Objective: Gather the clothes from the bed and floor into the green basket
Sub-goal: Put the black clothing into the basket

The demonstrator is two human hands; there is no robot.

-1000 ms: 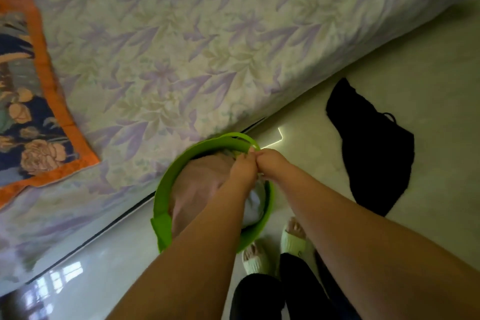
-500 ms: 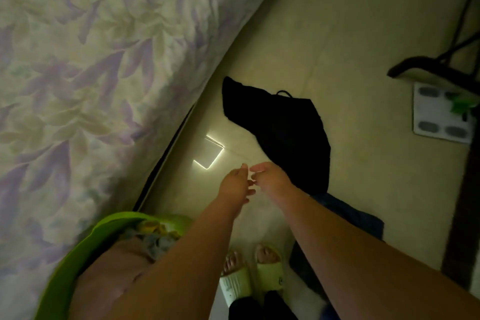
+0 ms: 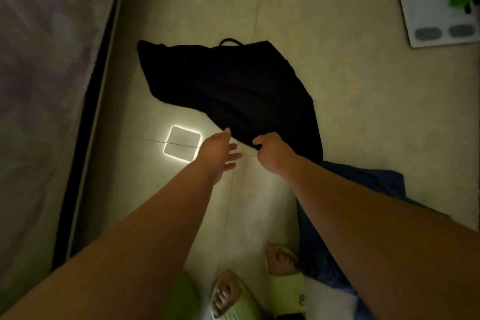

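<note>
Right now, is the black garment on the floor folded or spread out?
Spread out: the black garment lies loosely flat across the tiles, right hand pinching its near edge.

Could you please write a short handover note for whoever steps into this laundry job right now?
Right hand: pinching the near edge of the black cloth garment lying on the tiled floor.
Left hand: open, fingers spread beside that edge, holding nothing.
Dark blue garment lies on the floor under the right forearm.
Green basket: only a blurred green rim shows at the bottom edge.
Left: lift the black garment, then the blue one, into the basket.
</note>
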